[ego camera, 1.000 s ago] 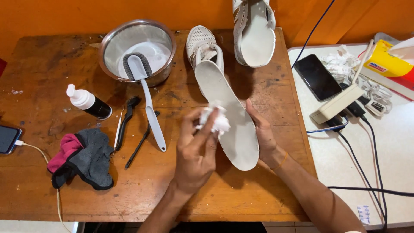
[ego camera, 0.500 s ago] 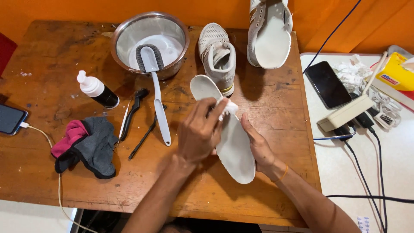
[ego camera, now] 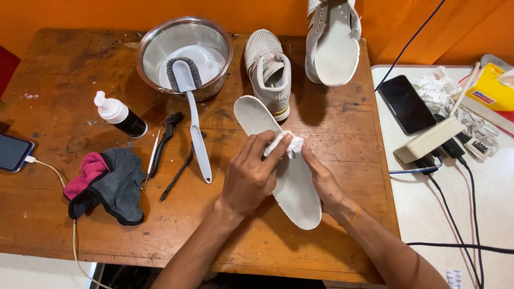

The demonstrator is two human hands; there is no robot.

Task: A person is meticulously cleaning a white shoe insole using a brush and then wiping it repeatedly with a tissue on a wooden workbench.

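Observation:
A white shoe insole (ego camera: 292,182) lies tilted over the wooden table (ego camera: 342,139). My left hand (ego camera: 251,174) pinches a small crumpled white wipe (ego camera: 284,143) and presses it on the insole's middle. My right hand (ego camera: 324,182) grips the insole's right edge from beneath. Beyond the insole stands a white sneaker (ego camera: 269,69). A second sneaker (ego camera: 333,37) leans sole-up against the orange wall.
A metal bowl (ego camera: 184,53) holds a long-handled brush (ego camera: 193,112). A small bottle (ego camera: 119,113), thin black brushes (ego camera: 166,142) and a grey-pink cloth (ego camera: 107,184) lie left. A phone (ego camera: 13,152) charges at the left edge. The white side table holds a phone (ego camera: 409,104), power strip (ego camera: 428,140), cables and tissues.
My left hand slid the wipe up the insole toward its middle. The view shifted slightly, bringing the table's objects lower in frame.

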